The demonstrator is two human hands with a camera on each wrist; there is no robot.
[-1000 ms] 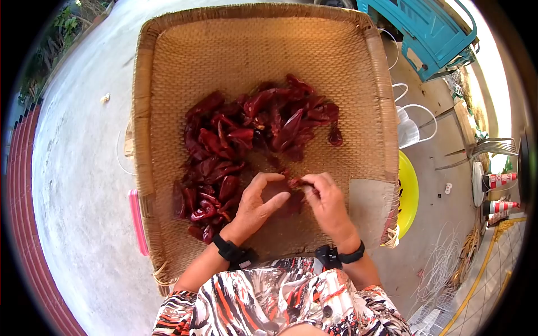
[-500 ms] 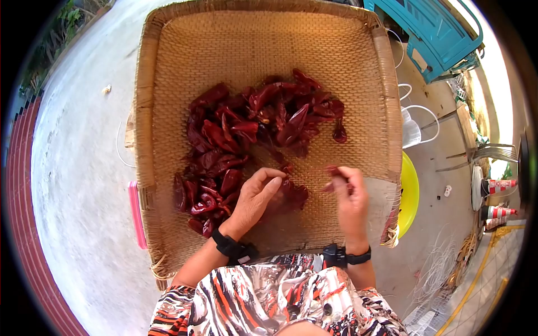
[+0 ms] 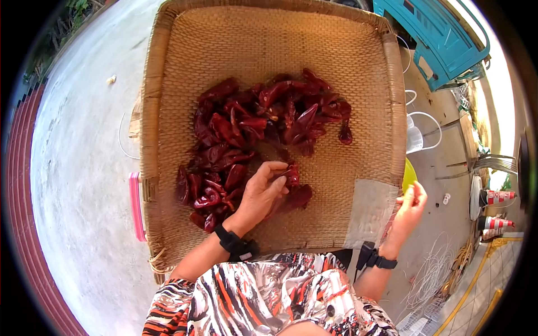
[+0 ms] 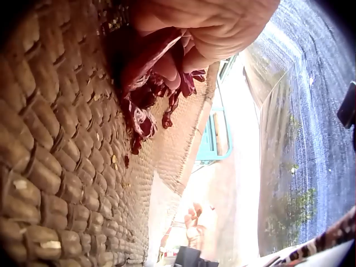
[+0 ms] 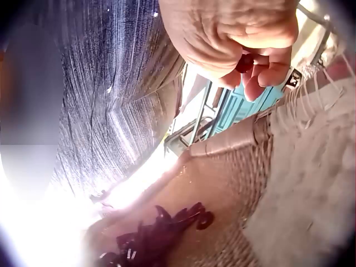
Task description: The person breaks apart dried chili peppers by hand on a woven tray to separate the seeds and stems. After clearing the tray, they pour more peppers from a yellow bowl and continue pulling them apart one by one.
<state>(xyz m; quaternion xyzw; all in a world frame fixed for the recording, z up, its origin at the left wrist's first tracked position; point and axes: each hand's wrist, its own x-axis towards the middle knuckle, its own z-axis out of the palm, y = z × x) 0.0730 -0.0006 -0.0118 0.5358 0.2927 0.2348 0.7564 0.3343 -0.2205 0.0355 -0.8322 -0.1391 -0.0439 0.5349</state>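
Note:
Dark red dried peppers (image 3: 224, 131) lie heaped in a big woven tray (image 3: 269, 45). Low in the heap's right part, my left hand (image 3: 259, 196) grips a torn red pepper (image 3: 292, 175); the left wrist view shows its opened, ragged flesh (image 4: 142, 105) under the curled fingers. Another pepper piece (image 3: 297, 197) lies beside that hand. Past the tray's right edge, my right hand (image 3: 406, 215) is beside a yellow basin (image 3: 409, 176). In the right wrist view a small dark red piece (image 5: 245, 63) shows between the bent fingers of this hand (image 5: 239, 39).
A clear sheet (image 3: 370, 210) covers the tray's lower right corner. Beyond the right edge are a white bucket (image 3: 414, 139), a metal fork (image 3: 493, 163), striped cones (image 3: 499, 197) and a teal vehicle (image 3: 443, 42). A pink object (image 3: 136, 207) stands on the left.
My right hand has left the left hand's side and moved right, over the tray's edge to the yellow basin. My left hand stays in nearly the same place with the pepper.

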